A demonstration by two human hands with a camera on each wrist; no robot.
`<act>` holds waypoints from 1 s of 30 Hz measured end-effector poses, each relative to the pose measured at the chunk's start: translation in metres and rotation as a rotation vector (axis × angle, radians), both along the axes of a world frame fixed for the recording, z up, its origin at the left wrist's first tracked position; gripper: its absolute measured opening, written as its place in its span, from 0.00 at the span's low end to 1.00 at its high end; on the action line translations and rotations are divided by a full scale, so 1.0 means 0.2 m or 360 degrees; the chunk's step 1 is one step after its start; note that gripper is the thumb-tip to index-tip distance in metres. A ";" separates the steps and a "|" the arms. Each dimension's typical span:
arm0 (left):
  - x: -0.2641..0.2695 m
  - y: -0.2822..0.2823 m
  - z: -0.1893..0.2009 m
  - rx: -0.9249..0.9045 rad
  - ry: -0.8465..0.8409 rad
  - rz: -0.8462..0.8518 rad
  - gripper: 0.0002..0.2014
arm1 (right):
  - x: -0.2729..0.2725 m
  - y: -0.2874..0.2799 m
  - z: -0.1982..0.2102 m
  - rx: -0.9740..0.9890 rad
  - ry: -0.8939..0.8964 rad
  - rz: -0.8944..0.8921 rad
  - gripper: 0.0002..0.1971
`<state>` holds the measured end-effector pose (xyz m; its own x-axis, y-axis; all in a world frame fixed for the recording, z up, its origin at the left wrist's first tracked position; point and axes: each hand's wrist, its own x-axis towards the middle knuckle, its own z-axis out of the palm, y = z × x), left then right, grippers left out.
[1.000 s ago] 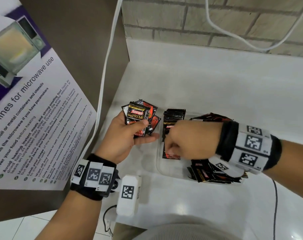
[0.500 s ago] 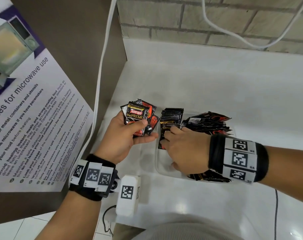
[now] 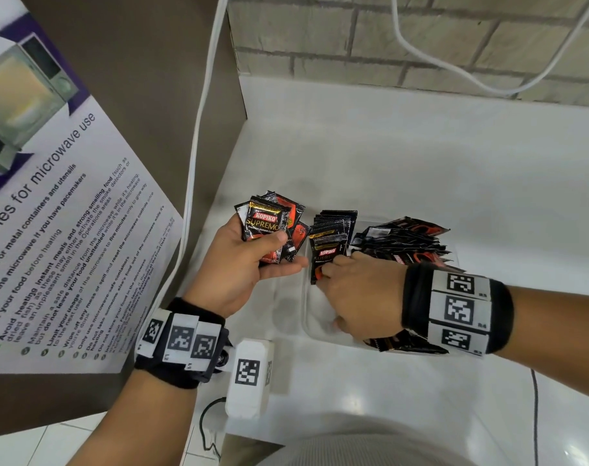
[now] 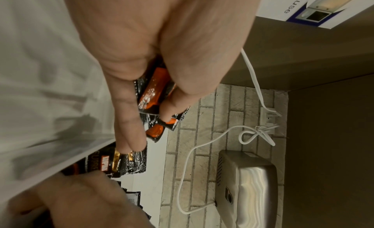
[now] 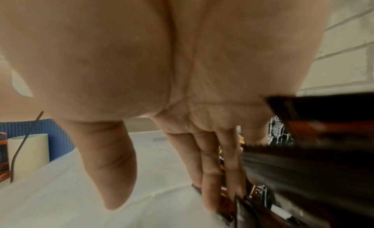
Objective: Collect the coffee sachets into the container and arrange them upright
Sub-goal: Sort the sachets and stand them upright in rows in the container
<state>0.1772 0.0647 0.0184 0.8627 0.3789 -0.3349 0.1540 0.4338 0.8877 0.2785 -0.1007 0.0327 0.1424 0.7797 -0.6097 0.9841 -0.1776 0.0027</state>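
The white counter [image 3: 421, 169] sits against a brick wall [image 3: 370, 45], with a microwave poster [image 3: 50, 213] on the left. On the counter is a clear plastic container [image 3: 315, 327]. Inside it, a row of Kopiko coffee sachets [image 3: 330, 237] stands upright at the left end, and a bigger pile of sachets [image 3: 404, 243] leans over at the right.

The right hand [image 3: 360, 297] is down in the container. Its straight fingers [image 5: 204, 175] press on the front upright sachet, and the thumb sticks out apart.

The left hand [image 3: 242, 270] is just left of the container. Its thumb and curled fingers hold a small bunch of sachets [image 3: 269, 227] fanned out.
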 end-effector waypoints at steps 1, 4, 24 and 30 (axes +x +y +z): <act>0.00 0.00 0.00 0.0005 0.0002 0.0000 0.17 | 0.00 0.00 0.00 0.0007 -0.0015 -0.0012 0.27; 0.00 0.00 0.00 0.0010 0.0006 -0.0003 0.18 | 0.01 0.01 0.00 0.0066 -0.0047 -0.0047 0.31; 0.07 -0.03 -0.01 0.0054 0.0034 -0.0019 0.14 | -0.02 0.00 0.00 0.0004 -0.0067 -0.0079 0.28; 0.12 -0.04 0.01 0.0066 0.0031 -0.0103 0.11 | -0.02 -0.02 -0.02 0.0110 -0.0040 -0.0157 0.39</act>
<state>0.2018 0.0572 0.0200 0.8793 0.3366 -0.3371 0.1979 0.3855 0.9012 0.2754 -0.1042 0.0292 0.2353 0.8011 -0.5503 0.9616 -0.2743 0.0117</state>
